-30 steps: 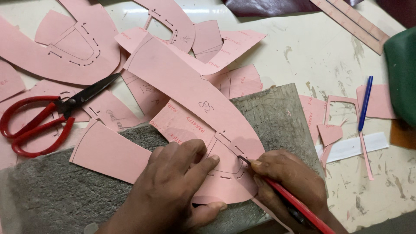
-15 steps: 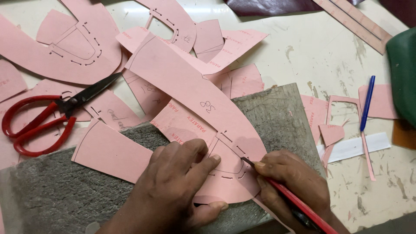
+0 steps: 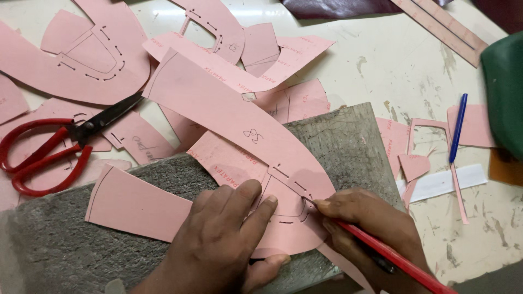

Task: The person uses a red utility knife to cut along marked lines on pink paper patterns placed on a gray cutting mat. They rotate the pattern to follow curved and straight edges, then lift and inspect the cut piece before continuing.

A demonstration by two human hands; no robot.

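Note:
My left hand (image 3: pixel 223 239) lies flat on a long curved pink paper pattern piece (image 3: pixel 218 106), pressing its slotted lower end onto a grey cutting slab (image 3: pixel 348 141). My right hand (image 3: pixel 370 228) grips a red-handled tool (image 3: pixel 397 258) like a pen, its tip touching the pattern's edge beside the small slots. A second pink trapezoid piece (image 3: pixel 136 204) rests on the slab just left of my left hand.
Red-handled scissors (image 3: pixel 49 149) lie at the left among several loose pink pattern pieces (image 3: pixel 81 54). A blue pen (image 3: pixel 457 128), pink offcuts and a white strip (image 3: pixel 444 182) sit at the right. A green object (image 3: pixel 504 92) stands at the right edge.
The red-handled tool's tip has shifted slightly along the pattern's edge. My left hand stays pressed on the pattern.

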